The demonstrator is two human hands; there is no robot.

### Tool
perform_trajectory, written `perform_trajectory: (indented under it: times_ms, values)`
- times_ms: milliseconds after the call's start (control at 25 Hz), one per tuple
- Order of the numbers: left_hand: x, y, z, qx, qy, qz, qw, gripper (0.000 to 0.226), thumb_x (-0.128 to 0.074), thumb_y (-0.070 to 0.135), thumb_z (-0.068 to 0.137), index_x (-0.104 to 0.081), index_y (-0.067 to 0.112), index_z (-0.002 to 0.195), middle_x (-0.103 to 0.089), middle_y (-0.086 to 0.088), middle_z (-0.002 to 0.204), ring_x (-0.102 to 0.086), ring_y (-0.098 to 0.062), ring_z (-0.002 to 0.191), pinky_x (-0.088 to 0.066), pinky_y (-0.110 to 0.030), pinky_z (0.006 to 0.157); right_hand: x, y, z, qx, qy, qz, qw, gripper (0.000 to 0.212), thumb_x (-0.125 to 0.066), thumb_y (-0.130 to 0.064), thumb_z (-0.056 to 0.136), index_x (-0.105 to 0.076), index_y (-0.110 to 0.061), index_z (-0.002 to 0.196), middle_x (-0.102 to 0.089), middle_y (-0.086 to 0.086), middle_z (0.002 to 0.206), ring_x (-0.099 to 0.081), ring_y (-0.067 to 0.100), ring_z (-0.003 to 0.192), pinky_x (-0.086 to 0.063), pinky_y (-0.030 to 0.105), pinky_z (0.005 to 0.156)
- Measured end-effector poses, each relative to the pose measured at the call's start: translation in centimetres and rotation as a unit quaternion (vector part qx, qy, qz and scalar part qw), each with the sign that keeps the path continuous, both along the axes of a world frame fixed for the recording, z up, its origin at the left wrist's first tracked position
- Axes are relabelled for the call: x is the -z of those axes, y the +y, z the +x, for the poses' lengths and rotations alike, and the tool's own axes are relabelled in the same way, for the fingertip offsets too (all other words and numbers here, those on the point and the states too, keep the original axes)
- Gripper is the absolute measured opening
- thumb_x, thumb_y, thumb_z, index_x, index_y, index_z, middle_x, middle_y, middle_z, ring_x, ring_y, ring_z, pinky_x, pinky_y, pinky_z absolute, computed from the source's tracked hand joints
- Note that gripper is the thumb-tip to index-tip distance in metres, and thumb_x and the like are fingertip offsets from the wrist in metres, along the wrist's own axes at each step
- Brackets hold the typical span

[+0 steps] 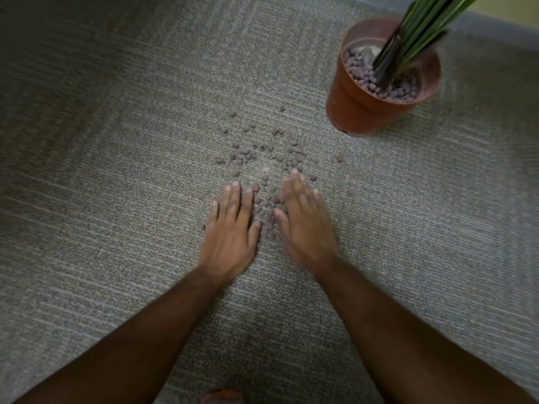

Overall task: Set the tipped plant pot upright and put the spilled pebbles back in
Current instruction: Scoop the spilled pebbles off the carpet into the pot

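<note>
A terracotta-coloured plastic plant pot stands upright on the grey-green carpet, toward the upper right of the view. Long green leaves rise out of it at a slant toward the top right corner, and a bed of small purplish-grey clay pebbles fills the pot around the stems, lying below the rim. A pale strip of wall or skirting runs behind the pot at the top right.

The spilled pebbles lie scattered on the carpet to the lower left of the pot, well apart from its base. They spread loosely in the far part of the patch, with a few strays out at the edges, and bunch more thickly toward the person, in the gap between the two hands.

Both bare forearms reach in from the bottom of the view. The left hand lies palm down on the carpet, fingers straight and close together, its thumb side toward the pebble heap. The right hand mirrors it on the other side of the heap, also palm down with the fingers extended and together, slightly blurred. Both hands are flat and spread out, holding nothing; the denser pile of pebbles sits between their inner edges, touching or just beside the thumbs. The right hand's fingertips reach a little farther up into the scatter than the left's.

At the bottom edge, between the arms, a small orange-red thing shows, too blurred to tell what it is.
</note>
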State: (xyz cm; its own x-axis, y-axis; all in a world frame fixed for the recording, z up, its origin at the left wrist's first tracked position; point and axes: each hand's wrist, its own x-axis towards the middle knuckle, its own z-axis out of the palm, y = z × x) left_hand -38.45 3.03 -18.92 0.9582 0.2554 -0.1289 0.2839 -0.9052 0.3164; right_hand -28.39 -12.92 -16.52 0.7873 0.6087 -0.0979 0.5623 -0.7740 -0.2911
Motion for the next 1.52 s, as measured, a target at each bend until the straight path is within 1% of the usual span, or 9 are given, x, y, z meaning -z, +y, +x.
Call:
perform_trajectory:
  times_ms: [120,320,520,840,960,1040,1240,1360,1520]
  values:
    - [-0.3,1.3,1.6,0.018,-0.020,-0.021,0.999,0.065,-0.016,0.049,0.110,0.002,0.021,0.166,0.013,-0.006,0.173,0.017,-0.017,0.159,0.002,-0.047,0.128,-0.5,-2.6,3.5,0.043,-0.012,-0.026,0.999,0.064,-0.020,-0.046,0.109,-0.009,-0.014,0.164,0.003,0.006,0.172,0.008,0.018,0.158,-0.008,0.047,0.128]
    - [-1.6,7.1,8.6,-0.028,-0.017,0.005,0.999,0.075,-0.017,0.062,0.106,0.000,0.021,0.166,0.013,-0.007,0.172,0.014,-0.022,0.159,0.009,-0.050,0.125,-1.0,-5.4,9.6,0.107,0.011,-0.078,0.991,0.069,-0.024,-0.053,0.108,-0.007,-0.016,0.163,0.005,0.011,0.172,0.004,0.026,0.158,-0.012,0.052,0.126]
    - [-1.2,11.8,15.2,-0.062,0.043,0.003,0.997,0.086,-0.017,0.070,0.101,0.002,0.017,0.165,0.012,-0.012,0.172,0.014,-0.026,0.159,0.006,-0.052,0.127,-0.4,-3.4,12.5,0.109,0.069,-0.091,0.987,0.071,-0.024,-0.055,0.107,-0.007,-0.014,0.163,0.002,0.016,0.171,0.004,0.032,0.158,-0.011,0.054,0.126]
    - [-0.8,7.2,13.1,0.079,0.012,-0.001,0.997,0.076,-0.006,0.064,0.106,0.007,0.018,0.165,0.015,-0.007,0.172,0.017,-0.020,0.159,0.003,-0.046,0.129,1.0,0.1,5.5,-0.057,0.032,-0.022,0.998,0.068,-0.022,-0.049,0.109,-0.004,-0.013,0.164,0.006,0.005,0.172,0.014,0.018,0.157,-0.005,0.041,0.128]
    - [-0.8,5.5,11.4,0.192,-0.029,-0.030,0.980,0.068,-0.011,0.057,0.108,0.000,0.023,0.166,0.011,-0.003,0.174,0.015,-0.016,0.159,0.002,-0.051,0.129,0.7,0.0,4.9,-0.112,0.001,-0.002,0.994,0.065,-0.023,-0.046,0.108,-0.021,-0.010,0.162,-0.009,0.007,0.172,-0.006,0.020,0.158,-0.019,0.045,0.126]
    - [-1.1,5.6,13.0,0.205,-0.063,-0.054,0.975,0.064,-0.016,0.052,0.109,-0.004,0.025,0.166,0.009,0.000,0.174,0.014,-0.015,0.160,0.005,-0.053,0.128,0.1,0.3,6.6,-0.074,-0.042,0.008,0.996,0.060,-0.029,-0.041,0.108,-0.030,-0.010,0.159,-0.021,0.009,0.169,-0.019,0.022,0.156,-0.026,0.045,0.123]
    - [-1.7,7.3,22.9,0.113,-0.021,-0.024,0.993,0.068,-0.021,0.053,0.108,-0.003,0.022,0.166,0.011,-0.005,0.173,0.014,-0.021,0.159,0.007,-0.058,0.127,-0.7,3.0,12.3,0.017,0.022,-0.016,0.999,0.066,-0.029,-0.043,0.109,-0.008,-0.013,0.164,0.002,0.009,0.172,0.005,0.022,0.158,-0.011,0.049,0.127]
    - [-1.2,7.8,25.2,0.152,0.020,0.008,0.988,0.070,-0.017,0.055,0.107,-0.002,0.021,0.166,0.007,-0.006,0.174,0.012,-0.022,0.159,0.005,-0.052,0.128,-0.4,4.1,13.2,-0.003,0.064,-0.041,0.997,0.071,-0.025,-0.046,0.109,0.001,-0.010,0.163,0.008,0.010,0.171,0.010,0.022,0.158,-0.005,0.049,0.128]
    - [-0.8,6.7,22.1,0.255,-0.008,0.004,0.967,0.067,-0.015,0.049,0.106,-0.006,0.021,0.166,0.001,-0.003,0.174,0.003,-0.016,0.160,0.001,-0.043,0.129,0.5,3.6,11.7,-0.028,0.047,-0.070,0.996,0.073,-0.019,-0.050,0.108,0.004,-0.008,0.163,0.006,0.012,0.171,0.012,0.021,0.157,0.000,0.045,0.128]
